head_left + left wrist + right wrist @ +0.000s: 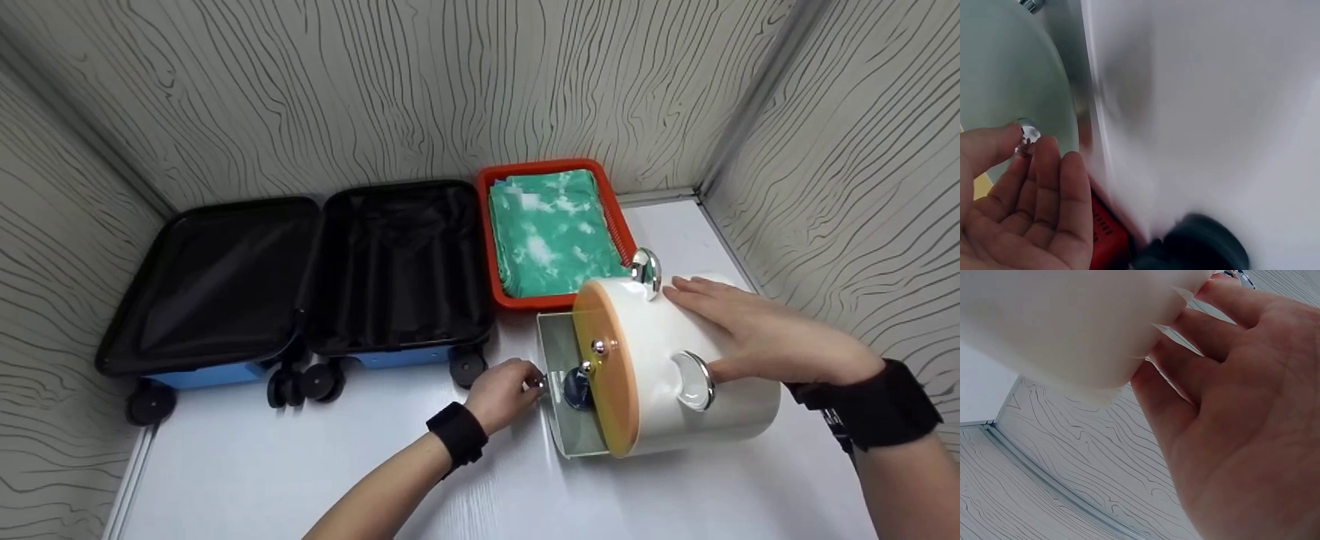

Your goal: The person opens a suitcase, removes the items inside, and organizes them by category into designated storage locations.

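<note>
A white rounded storage box with an orange front stands on the right of the table. Its clear drawer is pulled partly out toward the left, and a dark blue round item shows inside. My left hand pinches the drawer's small silver knob between thumb and fingers. Across the top of the box lies my right hand, fingers extended, near a chrome handle. In the right wrist view, its fingertips touch the white shell.
An open black-lined suitcase with blue sides and dark wheels lies to the left. Between it and the box, a red basket holds folded green-and-white cloth. Patterned walls enclose the white table.
</note>
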Action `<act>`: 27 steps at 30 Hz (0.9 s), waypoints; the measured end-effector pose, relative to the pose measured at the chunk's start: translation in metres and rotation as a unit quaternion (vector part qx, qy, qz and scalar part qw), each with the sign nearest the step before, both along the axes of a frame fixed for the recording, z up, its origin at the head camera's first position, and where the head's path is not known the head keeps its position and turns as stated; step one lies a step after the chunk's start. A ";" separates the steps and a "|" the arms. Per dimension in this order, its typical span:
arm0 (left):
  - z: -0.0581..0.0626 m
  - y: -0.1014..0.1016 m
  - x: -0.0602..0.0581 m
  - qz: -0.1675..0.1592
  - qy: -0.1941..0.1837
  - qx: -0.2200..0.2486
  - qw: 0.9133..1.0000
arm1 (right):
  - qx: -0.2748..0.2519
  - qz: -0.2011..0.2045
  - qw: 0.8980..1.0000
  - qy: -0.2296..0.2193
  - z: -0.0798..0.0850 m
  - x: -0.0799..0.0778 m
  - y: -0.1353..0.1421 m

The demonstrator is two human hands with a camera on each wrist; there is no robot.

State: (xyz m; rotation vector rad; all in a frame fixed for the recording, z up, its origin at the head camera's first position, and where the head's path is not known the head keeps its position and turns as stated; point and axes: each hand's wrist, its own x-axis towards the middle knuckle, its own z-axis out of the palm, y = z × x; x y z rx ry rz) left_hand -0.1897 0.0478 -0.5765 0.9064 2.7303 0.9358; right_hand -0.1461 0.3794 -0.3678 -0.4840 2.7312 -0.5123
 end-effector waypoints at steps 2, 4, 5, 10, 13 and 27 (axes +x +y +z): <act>-0.001 0.007 -0.001 0.000 0.001 -0.001 1.000 | 0.000 -0.001 1.000 0.000 0.000 0.000 0.000; -0.001 0.013 -0.001 -0.001 -0.002 0.001 1.000 | 0.000 -0.001 1.000 0.000 0.000 0.000 0.001; -0.001 0.016 -0.001 -0.003 -0.005 0.004 1.000 | 0.000 -0.001 1.000 0.001 0.000 0.000 0.001; 0.000 0.031 -0.001 -0.009 -0.015 0.006 1.000 | 0.005 0.006 1.000 0.009 0.000 0.001 0.001; 0.000 0.038 -0.001 -0.009 -0.018 0.005 1.000 | 0.008 0.009 1.000 0.014 0.000 0.000 0.000; -0.003 0.060 0.000 0.002 -0.009 -0.008 1.000 | 0.003 0.010 1.000 0.016 -0.001 0.001 0.000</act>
